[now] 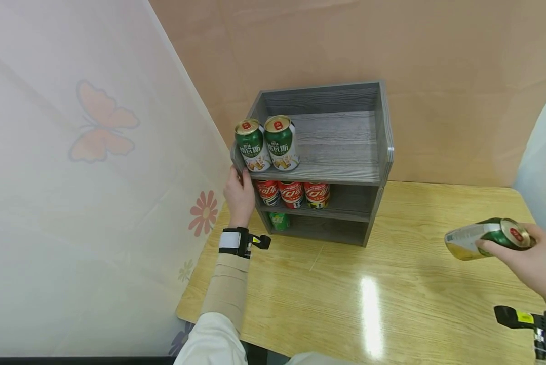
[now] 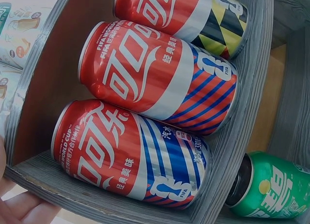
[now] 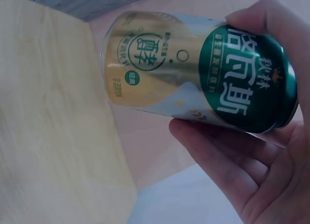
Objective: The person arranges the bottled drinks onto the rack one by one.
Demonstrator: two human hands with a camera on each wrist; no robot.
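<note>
My right hand [image 1: 539,258] grips a green, white and gold drink can [image 1: 487,238] near its top end. Tilted almost onto its side, this can [image 3: 193,71] is over the right part of the table. At the left side panel of a grey wooden shelf [image 1: 341,147], my left hand [image 1: 240,195] holds the edge, its fingers partly hidden behind the panel. Two matching green and white cans [image 1: 281,144] stand on the shelf's top tier, by the left end. Below them, three red cola cans [image 2: 160,79] stand in a row on the middle tier.
On the bottom tier, a green can [image 2: 273,185] stands at the left. The shelf rests at the back of a light wooden table [image 1: 327,294]. A patterned white wall sheet [image 1: 154,203] rises close by on the left, and a brown backdrop [image 1: 455,101] hangs behind.
</note>
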